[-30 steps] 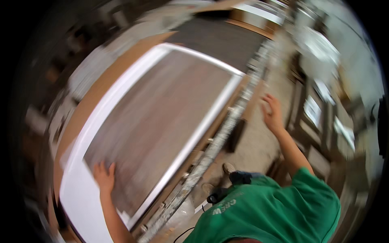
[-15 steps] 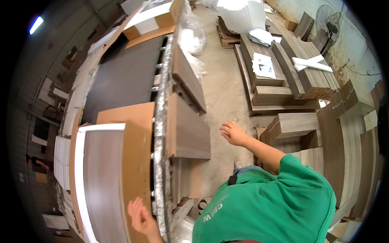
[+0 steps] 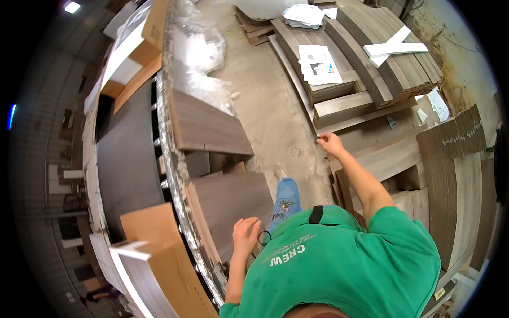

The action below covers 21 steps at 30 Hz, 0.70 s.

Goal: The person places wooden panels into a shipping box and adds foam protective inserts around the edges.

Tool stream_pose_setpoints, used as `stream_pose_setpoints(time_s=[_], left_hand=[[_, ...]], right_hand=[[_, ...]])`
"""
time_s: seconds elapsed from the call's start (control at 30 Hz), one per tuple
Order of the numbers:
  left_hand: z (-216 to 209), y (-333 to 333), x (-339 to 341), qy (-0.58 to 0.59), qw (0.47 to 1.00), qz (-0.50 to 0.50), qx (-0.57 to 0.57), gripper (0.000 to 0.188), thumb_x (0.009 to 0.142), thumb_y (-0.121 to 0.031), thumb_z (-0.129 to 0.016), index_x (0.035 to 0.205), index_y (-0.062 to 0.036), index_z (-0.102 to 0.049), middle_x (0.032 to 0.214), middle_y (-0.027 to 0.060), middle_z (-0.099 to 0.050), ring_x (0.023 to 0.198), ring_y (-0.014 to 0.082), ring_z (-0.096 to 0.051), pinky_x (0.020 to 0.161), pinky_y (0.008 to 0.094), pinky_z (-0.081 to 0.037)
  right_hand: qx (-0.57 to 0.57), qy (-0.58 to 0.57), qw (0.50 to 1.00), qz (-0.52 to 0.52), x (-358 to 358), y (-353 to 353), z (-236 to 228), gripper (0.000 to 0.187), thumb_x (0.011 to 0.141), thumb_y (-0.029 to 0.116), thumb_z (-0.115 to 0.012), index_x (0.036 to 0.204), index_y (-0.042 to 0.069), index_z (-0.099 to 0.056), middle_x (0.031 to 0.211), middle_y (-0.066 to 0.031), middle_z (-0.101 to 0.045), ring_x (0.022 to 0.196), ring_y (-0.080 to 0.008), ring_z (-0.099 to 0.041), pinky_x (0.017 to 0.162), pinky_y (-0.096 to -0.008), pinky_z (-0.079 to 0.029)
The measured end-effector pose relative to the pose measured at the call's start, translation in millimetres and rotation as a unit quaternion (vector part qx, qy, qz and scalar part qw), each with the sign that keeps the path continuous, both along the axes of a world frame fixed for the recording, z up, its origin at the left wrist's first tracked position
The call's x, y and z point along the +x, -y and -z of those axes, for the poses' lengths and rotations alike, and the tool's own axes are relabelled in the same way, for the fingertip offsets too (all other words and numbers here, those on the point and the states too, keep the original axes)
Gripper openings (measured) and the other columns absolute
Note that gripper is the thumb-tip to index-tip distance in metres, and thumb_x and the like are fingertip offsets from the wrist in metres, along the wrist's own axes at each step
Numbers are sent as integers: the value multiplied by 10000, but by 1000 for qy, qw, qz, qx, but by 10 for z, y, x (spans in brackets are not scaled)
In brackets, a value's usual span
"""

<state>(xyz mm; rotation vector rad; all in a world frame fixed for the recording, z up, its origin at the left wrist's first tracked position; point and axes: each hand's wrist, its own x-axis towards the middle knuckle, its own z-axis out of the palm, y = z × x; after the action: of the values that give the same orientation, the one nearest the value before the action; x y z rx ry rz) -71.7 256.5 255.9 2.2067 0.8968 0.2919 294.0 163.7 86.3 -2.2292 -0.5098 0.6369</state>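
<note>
My left hand [image 3: 246, 237] hangs over the lower grey-brown panel [image 3: 228, 199] leaning against the conveyor's side, fingers loosely bent and apart, with nothing in it. Whether it touches the panel I cannot tell. My right hand [image 3: 330, 144] is held out over the aisle beside the stacked boards on the right, its fingers bent and nothing visible in them. At the lower left an open cardboard box [image 3: 175, 265] with white foam edging stands on the conveyor [image 3: 130, 153]. Another leaning panel [image 3: 209, 124] stands farther up.
Clear plastic wrap [image 3: 199, 53] lies along the conveyor's far side. On the right, stacked wood-grain boards [image 3: 344, 71] carry printed sheets [image 3: 319, 64] and crossed white strips [image 3: 395, 47]. More boards [image 3: 392, 159] stand close by my right arm. The concrete floor [image 3: 270, 106] runs between.
My view has turned and moved farther along the aisle. My left hand has left the cardboard box's side and come nearer my body. My right hand has swung toward the stacked boards.
</note>
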Motion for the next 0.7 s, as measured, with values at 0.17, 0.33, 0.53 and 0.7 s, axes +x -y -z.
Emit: stream_pose_setpoints(time_s=[0.17, 0.33, 0.53, 0.7], left_hand=[[467, -819, 637, -111, 979, -59, -163, 195, 728, -195, -571, 844, -39, -589, 828, 124, -585, 691, 247, -561, 628, 291, -428], [837, -1522, 1065, -107, 984, 81, -118, 217, 723, -189, -572, 870, -30, -583, 840, 141, -580, 713, 252, -566, 622, 305, -437], [785, -2164, 1434, -199, 956, -19, -213, 227, 737, -167, -577, 896, -4, -573, 837, 119, -588, 733, 186, -569, 643, 264, -437], [939, -2282, 1378, -173, 919, -215, -282, 246, 762, -142, -564, 918, 47, -547, 794, 76, -584, 724, 109, -540, 641, 227, -428]], right_hand=[[-102, 4, 994, 26, 881, -233, 44, 355, 659, 268, -609, 928, 41, -561, 890, -126, -579, 852, -250, -545, 742, -320, -425], [-192, 24, 979, 63, 1531, -537, 89, 415, 648, 264, -618, 990, 45, -530, 928, -135, -565, 897, -270, -518, 785, -340, -405], [-217, 87, 972, -32, 2202, -1129, 445, 458, 628, 205, -607, 1037, 30, -497, 1068, -142, -489, 1002, -290, -425, 863, -340, -354], [-266, 92, 959, -30, 2858, -1635, 1167, 509, 596, 172, -603, 1059, 12, -465, 1115, -150, -442, 997, -313, -410, 862, -354, -354]])
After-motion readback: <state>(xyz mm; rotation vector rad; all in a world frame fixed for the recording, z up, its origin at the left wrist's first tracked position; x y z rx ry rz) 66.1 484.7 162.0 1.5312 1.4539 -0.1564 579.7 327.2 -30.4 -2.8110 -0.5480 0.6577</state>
